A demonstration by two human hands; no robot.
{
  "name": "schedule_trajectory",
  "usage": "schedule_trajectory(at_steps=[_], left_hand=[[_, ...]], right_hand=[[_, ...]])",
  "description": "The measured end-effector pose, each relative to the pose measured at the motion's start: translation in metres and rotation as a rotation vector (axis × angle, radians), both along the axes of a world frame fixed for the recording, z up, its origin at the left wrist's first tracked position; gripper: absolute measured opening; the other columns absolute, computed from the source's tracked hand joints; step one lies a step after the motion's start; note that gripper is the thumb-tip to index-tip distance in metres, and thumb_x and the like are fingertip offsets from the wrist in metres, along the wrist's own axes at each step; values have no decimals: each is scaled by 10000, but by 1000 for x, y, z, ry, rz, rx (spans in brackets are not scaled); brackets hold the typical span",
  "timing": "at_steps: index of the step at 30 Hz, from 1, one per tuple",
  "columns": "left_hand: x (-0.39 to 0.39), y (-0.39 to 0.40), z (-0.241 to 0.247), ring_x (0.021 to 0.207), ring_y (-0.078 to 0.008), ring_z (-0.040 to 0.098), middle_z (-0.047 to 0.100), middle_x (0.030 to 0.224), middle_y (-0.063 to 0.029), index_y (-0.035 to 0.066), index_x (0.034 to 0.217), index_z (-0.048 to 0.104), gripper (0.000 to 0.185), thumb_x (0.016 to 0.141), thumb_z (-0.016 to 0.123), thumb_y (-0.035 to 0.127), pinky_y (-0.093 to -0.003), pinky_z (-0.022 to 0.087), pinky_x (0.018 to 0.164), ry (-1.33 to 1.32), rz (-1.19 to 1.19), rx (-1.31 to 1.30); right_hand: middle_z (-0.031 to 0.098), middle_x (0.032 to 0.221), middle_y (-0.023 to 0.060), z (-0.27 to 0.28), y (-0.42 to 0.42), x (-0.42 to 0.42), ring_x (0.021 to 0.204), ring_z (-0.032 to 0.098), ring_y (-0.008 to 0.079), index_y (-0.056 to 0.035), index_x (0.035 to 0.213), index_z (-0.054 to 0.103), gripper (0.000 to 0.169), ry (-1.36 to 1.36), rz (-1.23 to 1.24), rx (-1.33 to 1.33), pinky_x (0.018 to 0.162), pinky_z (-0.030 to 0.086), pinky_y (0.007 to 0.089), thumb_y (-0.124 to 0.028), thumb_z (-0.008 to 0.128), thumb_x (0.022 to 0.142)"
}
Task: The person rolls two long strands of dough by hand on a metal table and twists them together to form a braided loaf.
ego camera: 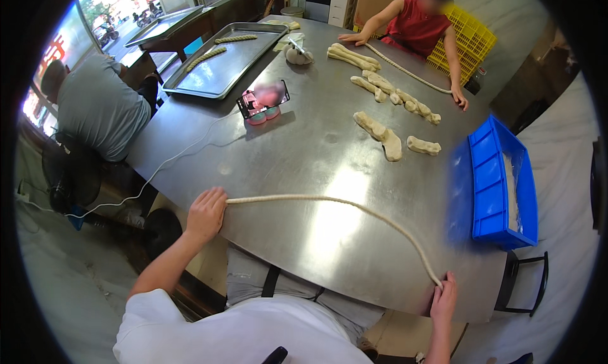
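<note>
A long, thin dough rope [327, 199], faintly twisted, curves across the front of the metal table. My left hand [206, 213] covers its left end near the table edge, palm down with the fingers together. At the right end, my right hand [444, 295] has the rope between thumb and fingers, close to the front edge. The rope's two ends are hidden under my hands. Farther back lie thick dough pieces [375, 126], a short dough piece [423, 145] and several lumpy dough strips [403, 95].
A blue plastic crate [496, 188] stands at the right. A phone [263, 100] on a stand trails a white cable [164, 167] leftward. Twisted dough sticks [206, 59] lie in a metal tray [223, 81]. Across the table, a co-worker [415, 29] handles another rope [403, 69]. Another person [99, 103] sits left.
</note>
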State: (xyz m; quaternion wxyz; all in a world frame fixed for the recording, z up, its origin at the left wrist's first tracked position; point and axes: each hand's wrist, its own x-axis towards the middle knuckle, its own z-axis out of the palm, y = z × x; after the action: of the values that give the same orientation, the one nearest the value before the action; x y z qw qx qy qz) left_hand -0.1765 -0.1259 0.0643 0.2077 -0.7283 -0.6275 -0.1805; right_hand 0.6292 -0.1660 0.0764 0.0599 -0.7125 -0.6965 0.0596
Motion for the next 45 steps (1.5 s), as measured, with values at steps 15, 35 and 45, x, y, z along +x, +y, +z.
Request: schedule_trajectory(at_steps=[15,35,45], left_hand=[[13,53,-11,1255,-465,665,695,1404,-243,-13,1370,660,424,1030,688,239,-553,540,1046,41,63,76],[-94,74,10,930,-319,710,789,974,-54,116,986,821,139,926,813,241,-445,581,866,-179,70,120],[-2,67,-14,1258,-396,634,651,1475,-199,96,1401,689,424,1023,709,288,-551,509,1066,-418,163,-157]], right_hand=[[658,808,225,153,64,-114,766,656,460,-17,890,621,371,191,-61,248,687,524,529,-328,823,882],[697,926,125,96,38,178,818,637,244,-40,1059,705,240,198,-243,576,785,537,393,-254,612,1117],[748,960,199,149,48,-64,822,707,389,-93,1061,752,170,163,-66,257,751,570,486,-186,753,918]])
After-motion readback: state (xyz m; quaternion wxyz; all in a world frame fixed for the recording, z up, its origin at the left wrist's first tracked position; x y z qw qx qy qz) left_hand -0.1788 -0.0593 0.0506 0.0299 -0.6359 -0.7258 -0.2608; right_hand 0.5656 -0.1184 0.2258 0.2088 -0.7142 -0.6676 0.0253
